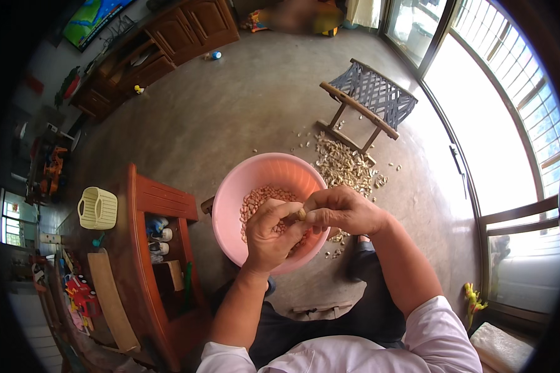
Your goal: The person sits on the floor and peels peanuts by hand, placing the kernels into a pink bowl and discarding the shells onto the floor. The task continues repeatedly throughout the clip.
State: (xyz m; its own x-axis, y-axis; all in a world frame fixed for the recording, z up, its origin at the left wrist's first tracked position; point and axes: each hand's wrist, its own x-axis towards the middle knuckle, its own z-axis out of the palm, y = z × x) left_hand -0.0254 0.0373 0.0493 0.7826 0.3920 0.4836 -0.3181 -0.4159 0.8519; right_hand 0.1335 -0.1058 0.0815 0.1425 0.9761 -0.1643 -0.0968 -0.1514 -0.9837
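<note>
My left hand pinches an unshelled peanut between thumb and forefinger. From the right, the bent fingers and thumb of my right hand meet the same peanut. Both hands are above a pink plastic basin. Inside it lie many reddish shelled peanut kernels, partly covered from sight by my left hand. A heap of peanut shells spreads over the floor beyond my right hand, against the basin's right side.
A low folding stool with a woven strap seat stands beyond the shells. To the left is a wooden table with shoes on its shelf, bearing a pale plastic basket and a red toy truck. Sliding glass doors line the right.
</note>
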